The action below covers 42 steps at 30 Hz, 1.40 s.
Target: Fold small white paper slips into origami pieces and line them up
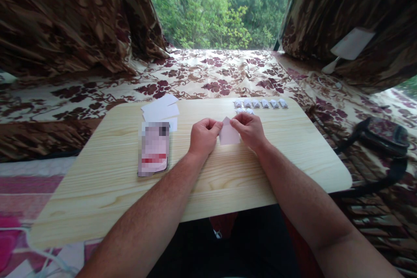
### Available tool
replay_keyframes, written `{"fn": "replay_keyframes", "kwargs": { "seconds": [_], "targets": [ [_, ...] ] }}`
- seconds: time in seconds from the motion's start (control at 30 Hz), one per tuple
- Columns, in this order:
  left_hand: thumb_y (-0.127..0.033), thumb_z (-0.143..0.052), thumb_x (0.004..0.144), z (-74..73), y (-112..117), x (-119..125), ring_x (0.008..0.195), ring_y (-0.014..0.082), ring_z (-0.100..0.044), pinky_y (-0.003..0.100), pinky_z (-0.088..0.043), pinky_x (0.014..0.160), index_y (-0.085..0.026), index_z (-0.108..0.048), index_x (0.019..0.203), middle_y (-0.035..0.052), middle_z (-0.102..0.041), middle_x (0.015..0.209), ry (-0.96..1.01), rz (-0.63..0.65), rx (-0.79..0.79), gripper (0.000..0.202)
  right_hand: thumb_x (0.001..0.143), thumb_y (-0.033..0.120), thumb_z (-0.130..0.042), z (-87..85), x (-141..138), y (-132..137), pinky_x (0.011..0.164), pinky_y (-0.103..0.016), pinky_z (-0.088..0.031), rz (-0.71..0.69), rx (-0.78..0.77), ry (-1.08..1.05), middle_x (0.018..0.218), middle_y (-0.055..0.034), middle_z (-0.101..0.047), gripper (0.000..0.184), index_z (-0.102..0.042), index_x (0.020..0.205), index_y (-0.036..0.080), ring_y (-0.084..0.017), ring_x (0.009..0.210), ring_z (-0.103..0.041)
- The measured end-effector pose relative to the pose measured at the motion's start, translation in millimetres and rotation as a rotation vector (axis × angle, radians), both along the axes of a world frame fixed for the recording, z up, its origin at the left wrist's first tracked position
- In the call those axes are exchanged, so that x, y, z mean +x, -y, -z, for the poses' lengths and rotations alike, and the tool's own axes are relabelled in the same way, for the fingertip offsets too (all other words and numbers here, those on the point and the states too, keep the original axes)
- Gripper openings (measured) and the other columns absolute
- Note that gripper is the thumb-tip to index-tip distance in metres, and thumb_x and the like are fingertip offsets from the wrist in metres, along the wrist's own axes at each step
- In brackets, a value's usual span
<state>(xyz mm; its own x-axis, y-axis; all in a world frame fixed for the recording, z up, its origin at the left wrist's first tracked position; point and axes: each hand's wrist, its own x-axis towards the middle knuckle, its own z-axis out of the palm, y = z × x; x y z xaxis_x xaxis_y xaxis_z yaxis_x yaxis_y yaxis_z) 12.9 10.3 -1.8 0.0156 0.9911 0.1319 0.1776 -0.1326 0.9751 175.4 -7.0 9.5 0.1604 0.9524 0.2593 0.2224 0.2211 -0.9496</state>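
A small white sheet of paper, its top edge coming to a point, is held up just above the wooden table. My left hand pinches its left upper edge between thumb and fingers. On the other side, my right hand grips the right upper edge the same way. Behind my right hand several small folded paper pieces lie in a neat row, with a second, shorter row partly hidden by that hand.
Left of my hands lies a phone-like object, blurred out. Loose white paper slips overlap behind it. The light wooden table has rounded corners. A white lamp stands far right, and a dark bag-like object sits beyond the table's right edge.
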Motion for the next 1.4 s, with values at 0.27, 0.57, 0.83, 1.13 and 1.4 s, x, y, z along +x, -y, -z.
{"fn": "replay_keyframes", "kwargs": {
  "seconds": [0.27,0.57,0.83,1.13,1.4],
  "targets": [
    [-0.039,-0.073,0.075,3.4,-1,0,0.057,0.0114,-0.048,0.024,-0.035,0.053,-0.017,-0.066,0.068,-0.0009,-0.059,0.06,0.034,-0.031,-0.007,0.024,0.078,0.038,-0.069,2.0,0,0,0.051,-0.026,-0.032,-0.016,0.017,0.028,0.057,0.0024,-0.052,0.027,-0.058,0.063,0.018,-0.01,0.053,-0.042],
    [-0.039,-0.07,0.078,-1.7,2,0,0.058,0.0122,-0.049,0.025,-0.037,0.055,-0.017,-0.068,0.07,-0.0002,-0.061,0.062,-0.037,-0.013,0.054,0.024,0.076,0.039,-0.07,1.2,3,-2,0.05,-0.027,-0.032,-0.022,-0.007,0.015,0.056,0.0023,-0.052,0.027,-0.057,0.063,0.019,-0.011,0.052,-0.043],
    [-0.038,-0.078,0.072,-9.6,5,2,0.061,0.0119,-0.052,0.024,-0.04,0.057,-0.016,-0.073,0.076,0.0004,-0.065,0.067,0.106,0.06,-0.019,0.024,0.077,0.037,-0.069,1.9,-1,3,0.049,-0.026,-0.028,-0.088,-0.033,0.09,0.054,0.0033,-0.05,0.027,-0.057,0.062,0.018,-0.01,0.051,-0.04],
    [-0.033,-0.075,0.07,-10.6,6,2,0.058,0.0116,-0.048,0.025,-0.036,0.055,-0.017,-0.069,0.067,-0.0015,-0.059,0.061,0.083,0.001,-0.017,0.017,0.077,0.037,-0.069,2.7,-4,4,0.049,-0.025,-0.027,-0.113,-0.036,0.122,0.054,0.0045,-0.047,0.028,-0.055,0.061,0.019,-0.009,0.051,-0.037],
    [-0.032,-0.074,0.071,-10.0,5,2,0.058,0.0116,-0.048,0.025,-0.036,0.055,-0.016,-0.069,0.068,-0.0013,-0.06,0.062,0.064,-0.011,0.005,0.017,0.077,0.038,-0.068,-1.1,-6,7,0.049,-0.025,-0.027,-0.132,-0.053,0.144,0.055,0.004,-0.048,0.028,-0.056,0.061,0.018,-0.009,0.052,-0.038]
  ]
}}
